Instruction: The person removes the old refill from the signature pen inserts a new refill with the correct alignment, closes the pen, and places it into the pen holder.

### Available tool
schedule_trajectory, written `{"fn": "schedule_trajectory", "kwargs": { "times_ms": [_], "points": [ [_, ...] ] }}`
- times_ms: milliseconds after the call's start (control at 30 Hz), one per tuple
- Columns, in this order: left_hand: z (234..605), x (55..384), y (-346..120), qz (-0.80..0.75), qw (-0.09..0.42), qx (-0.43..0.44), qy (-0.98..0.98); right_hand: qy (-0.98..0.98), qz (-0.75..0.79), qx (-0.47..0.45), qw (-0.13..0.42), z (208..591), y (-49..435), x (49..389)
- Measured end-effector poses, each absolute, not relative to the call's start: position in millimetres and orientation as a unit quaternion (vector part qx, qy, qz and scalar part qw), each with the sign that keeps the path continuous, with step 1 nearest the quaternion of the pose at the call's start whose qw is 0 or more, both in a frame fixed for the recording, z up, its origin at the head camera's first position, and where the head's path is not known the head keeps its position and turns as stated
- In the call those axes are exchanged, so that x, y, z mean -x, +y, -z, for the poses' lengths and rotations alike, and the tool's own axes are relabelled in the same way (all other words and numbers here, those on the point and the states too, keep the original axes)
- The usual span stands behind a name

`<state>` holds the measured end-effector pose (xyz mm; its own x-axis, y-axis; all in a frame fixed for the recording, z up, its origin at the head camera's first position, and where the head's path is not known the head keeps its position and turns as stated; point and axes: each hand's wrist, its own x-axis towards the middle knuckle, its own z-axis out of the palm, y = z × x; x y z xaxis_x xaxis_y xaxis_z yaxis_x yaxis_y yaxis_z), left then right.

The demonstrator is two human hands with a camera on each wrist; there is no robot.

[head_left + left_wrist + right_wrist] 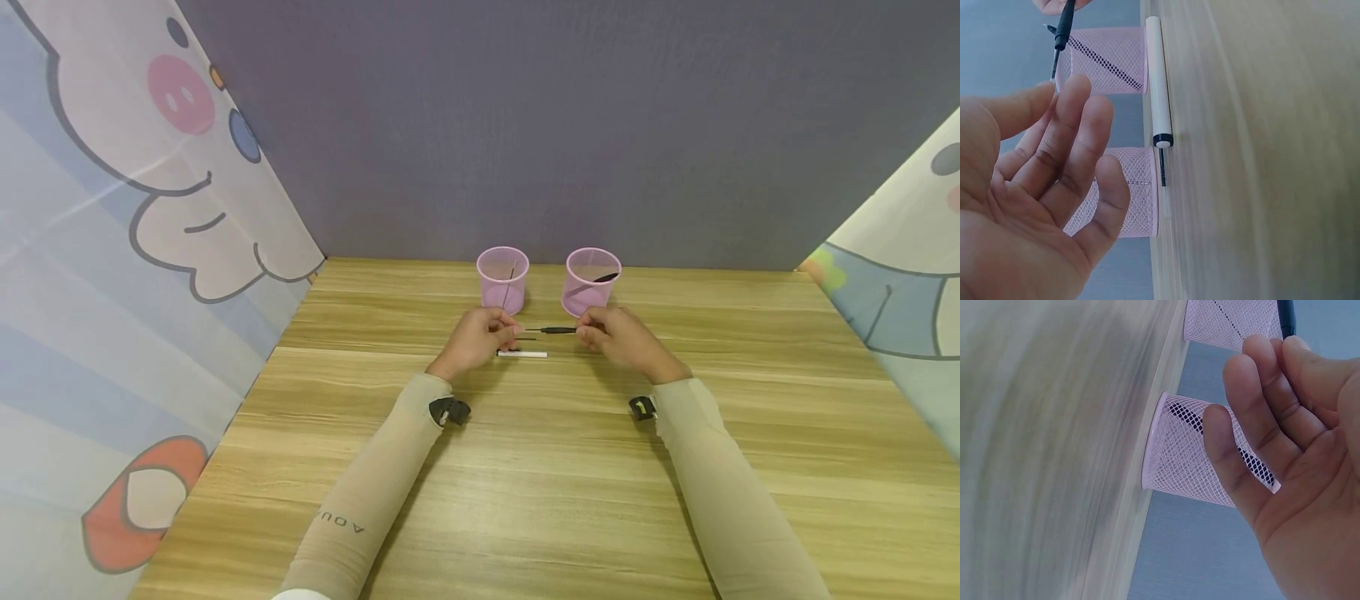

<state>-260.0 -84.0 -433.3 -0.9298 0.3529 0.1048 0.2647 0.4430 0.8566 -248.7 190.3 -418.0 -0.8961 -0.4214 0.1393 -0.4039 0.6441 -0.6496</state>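
My left hand [472, 340] pinches the end of a thin dark rod [1055, 64], which looks like a pen refill, between thumb and index finger. The rod leads into a slim black pen-like barrel [558, 330], whose far end my right hand [626, 340] pinches with thumb and fingertips. Both hands hold this piece level above the table. Below it lie a white pen barrel [1159, 81] with a black-ringed end and another thin dark rod [529, 339]. The left fingers partly hide them in the head view. The other fingers of both hands are loosely bent.
Two pink mesh cups stand upright behind the hands. In the left cup [491, 296] leans a thin dark stick [509, 287]; in the right cup [572, 302] leans a thicker black pen-like piece [606, 277]. A grey panel [562, 125] rises behind the wooden table [525, 500].
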Motion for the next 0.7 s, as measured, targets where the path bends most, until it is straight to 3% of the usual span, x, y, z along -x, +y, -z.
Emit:
{"fn": "schedule_trajectory", "kwargs": {
  "times_ms": [333,533,700],
  "points": [
    [429.9,263.9,-94.9,-0.473,0.025,-0.191,0.86,0.92,0.332,0.209,0.0,417.9,196.1,251.1],
    [427.5,263.6,-98.4,-0.319,0.009,-0.213,0.924,0.924,0.324,0.203,-0.014,416.2,201.2,251.8],
    [430.6,261.7,-96.7,-0.222,0.026,-0.212,0.952,0.921,0.328,0.208,-0.02,414.9,203.5,251.8]
  ]
}}
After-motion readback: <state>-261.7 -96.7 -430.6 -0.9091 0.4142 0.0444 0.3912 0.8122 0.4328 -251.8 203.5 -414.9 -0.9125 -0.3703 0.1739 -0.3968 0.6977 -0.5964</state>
